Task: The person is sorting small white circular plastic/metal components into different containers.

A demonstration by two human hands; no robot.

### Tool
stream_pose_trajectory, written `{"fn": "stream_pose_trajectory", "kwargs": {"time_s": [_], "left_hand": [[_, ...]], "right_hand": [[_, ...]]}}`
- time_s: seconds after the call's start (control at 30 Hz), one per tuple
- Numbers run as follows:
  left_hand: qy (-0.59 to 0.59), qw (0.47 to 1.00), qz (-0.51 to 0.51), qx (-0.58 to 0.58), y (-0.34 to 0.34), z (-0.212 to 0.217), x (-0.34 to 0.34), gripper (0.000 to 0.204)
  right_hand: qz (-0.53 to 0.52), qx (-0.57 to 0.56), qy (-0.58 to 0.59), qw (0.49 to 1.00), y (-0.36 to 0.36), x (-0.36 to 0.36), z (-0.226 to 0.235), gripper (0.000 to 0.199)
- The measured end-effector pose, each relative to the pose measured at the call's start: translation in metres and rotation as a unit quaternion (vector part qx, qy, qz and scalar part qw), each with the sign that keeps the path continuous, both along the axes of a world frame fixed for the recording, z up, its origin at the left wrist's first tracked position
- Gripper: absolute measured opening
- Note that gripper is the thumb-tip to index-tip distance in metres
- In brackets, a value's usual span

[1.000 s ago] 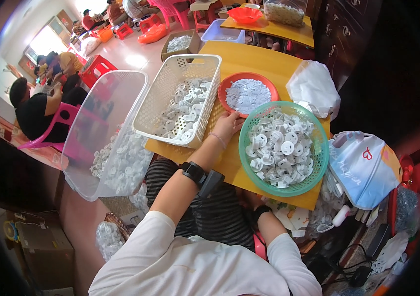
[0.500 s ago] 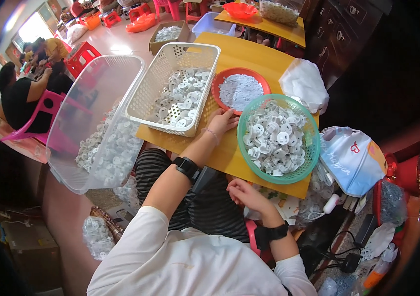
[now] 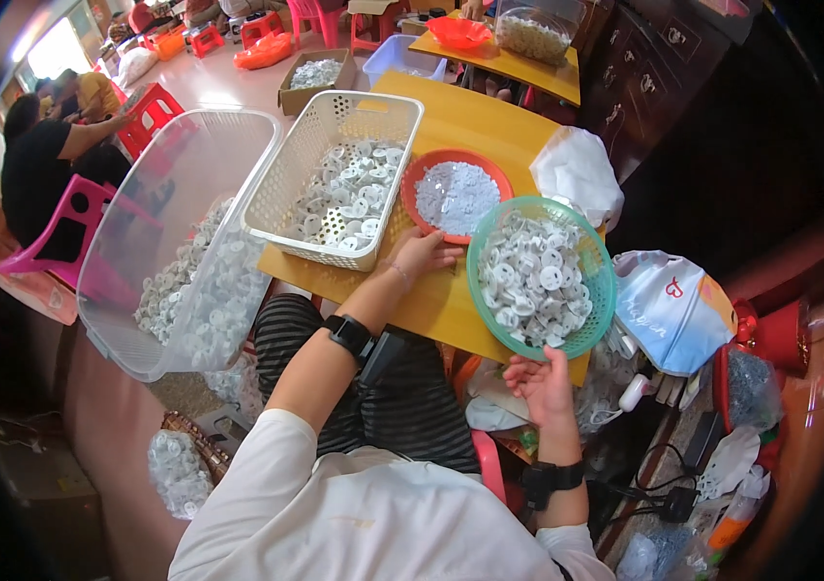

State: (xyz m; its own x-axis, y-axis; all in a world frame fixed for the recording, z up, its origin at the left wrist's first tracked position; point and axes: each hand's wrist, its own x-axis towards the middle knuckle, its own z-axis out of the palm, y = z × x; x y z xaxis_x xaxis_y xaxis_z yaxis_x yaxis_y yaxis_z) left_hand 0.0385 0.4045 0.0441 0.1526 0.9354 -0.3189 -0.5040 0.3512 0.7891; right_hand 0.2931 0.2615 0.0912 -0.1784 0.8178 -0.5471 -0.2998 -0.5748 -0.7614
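Note:
On the yellow table (image 3: 451, 97), my left hand (image 3: 420, 254) lies with fingers stretched out, just below the orange-red plate (image 3: 410, 208) of small pale pieces (image 3: 457, 198). My right hand (image 3: 540, 385) is palm up with its fingers apart, its thumb at the near rim of the green basket (image 3: 598, 290). That round basket is heaped with white plastic plug-like parts (image 3: 538, 276), and its near side reaches to the table edge. A white rectangular basket (image 3: 335, 254) stands left of my left hand, with more such parts (image 3: 359, 189) inside. Neither hand holds anything that I can see.
A large clear tub (image 3: 122, 339) with white parts stands left of the table. A white plastic bag (image 3: 577, 174) and a printed bag (image 3: 673, 315) sit on the right. Cables (image 3: 659, 499) lie lower right. People sit at the far left near a pink chair (image 3: 83, 218).
My right hand has moved from over my lap rightward and up to the green basket's near rim, turning palm up. My left hand has drawn slightly back from the plate. The view has shifted slightly.

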Motion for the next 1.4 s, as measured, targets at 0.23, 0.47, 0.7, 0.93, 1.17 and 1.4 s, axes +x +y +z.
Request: {"fn": "stream_pose_trajectory", "kwargs": {"time_s": [0.23,0.47,0.7,0.93,1.17,1.4], "left_hand": [[0.056,0.997,-0.039,-0.047,-0.037,0.013,0.0,0.033],[0.069,0.994,-0.053,-0.061,-0.072,0.02,-0.004,0.029],[0.063,0.995,-0.037,-0.06,-0.093,0.01,-0.002,0.027],[0.068,0.996,-0.038,-0.044,-0.123,0.009,-0.008,0.027],[0.073,0.995,-0.055,-0.043,-0.143,0.011,-0.019,0.029],[0.083,0.99,-0.097,-0.061,-0.165,0.015,-0.031,0.029]], "right_hand": [[0.001,0.019,-0.063,0.998,0.002,0.05,0.008,0.055],[0.012,0.045,-0.131,0.99,0.009,0.073,0.017,0.057],[-0.056,0.098,-0.119,0.986,0.013,0.071,0.011,0.044],[-0.093,0.113,-0.096,0.985,0.014,0.064,0.009,0.044],[-0.098,0.122,-0.06,0.986,0.023,0.059,0.0,0.044],[-0.093,0.142,-0.055,0.984,0.037,0.042,0.004,0.046]]}}
